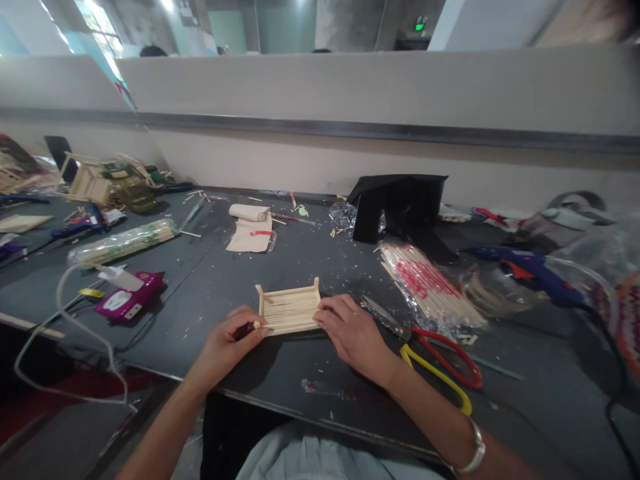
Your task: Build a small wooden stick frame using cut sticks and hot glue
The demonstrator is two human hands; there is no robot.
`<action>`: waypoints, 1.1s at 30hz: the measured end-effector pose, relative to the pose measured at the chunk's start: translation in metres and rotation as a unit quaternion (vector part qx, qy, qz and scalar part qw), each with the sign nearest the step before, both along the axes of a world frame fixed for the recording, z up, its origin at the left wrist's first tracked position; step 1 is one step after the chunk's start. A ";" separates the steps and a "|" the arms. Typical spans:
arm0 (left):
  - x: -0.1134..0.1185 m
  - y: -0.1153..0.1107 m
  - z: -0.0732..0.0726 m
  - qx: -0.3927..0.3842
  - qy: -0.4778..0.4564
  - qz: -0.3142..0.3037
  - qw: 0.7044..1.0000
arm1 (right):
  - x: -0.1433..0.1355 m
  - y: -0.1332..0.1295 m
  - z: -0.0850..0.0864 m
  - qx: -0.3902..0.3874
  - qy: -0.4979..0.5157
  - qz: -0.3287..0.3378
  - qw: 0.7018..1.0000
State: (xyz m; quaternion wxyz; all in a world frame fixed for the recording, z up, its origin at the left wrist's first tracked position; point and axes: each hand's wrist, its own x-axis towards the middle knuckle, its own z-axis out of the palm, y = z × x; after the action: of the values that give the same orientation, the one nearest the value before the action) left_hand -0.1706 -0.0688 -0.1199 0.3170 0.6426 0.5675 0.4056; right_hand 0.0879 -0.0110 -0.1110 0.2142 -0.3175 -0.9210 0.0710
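A small frame of pale wooden sticks (290, 307) rests on the dark table near its front edge, with short posts rising at its two far corners. My left hand (235, 340) pinches its near left corner between thumb and fingers. At the near right corner, my right hand (353, 333) is closed on the frame, its fingertips partly hiding that corner. Scissors (440, 363) with one red and one yellow handle lie just right of my right hand, beneath the forearm's side. A clear plastic wrapper (325, 389) lies in front of the frame.
Bagged wooden sticks (427, 283) and a blue glue gun (535, 273) lie to the right. Behind stands a black folded board (400, 207). Brown sandpaper-like sheet (250, 230) lies ahead. A purple power strip (131, 297) with a white cable and another stick pack (125, 241) are left.
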 end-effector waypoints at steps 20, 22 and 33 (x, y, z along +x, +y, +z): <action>0.092 -0.044 0.088 0.271 0.328 -0.021 0.905 | 0.022 -0.039 0.067 0.053 0.099 -0.007 0.994; 0.114 -0.036 0.081 0.251 0.245 -0.063 0.934 | 0.031 -0.045 0.070 0.032 0.118 -0.021 0.992; 0.142 -0.013 0.070 0.049 -0.082 -0.120 0.988 | 0.154 -0.049 -0.020 0.039 -0.066 -0.213 0.974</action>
State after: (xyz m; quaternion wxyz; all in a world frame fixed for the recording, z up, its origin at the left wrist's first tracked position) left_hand -0.0287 -0.0813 -0.0498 0.3769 0.6854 0.4378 0.4433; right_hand 0.2424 -0.0597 -0.1308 0.1756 -0.5022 -0.8461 -0.0329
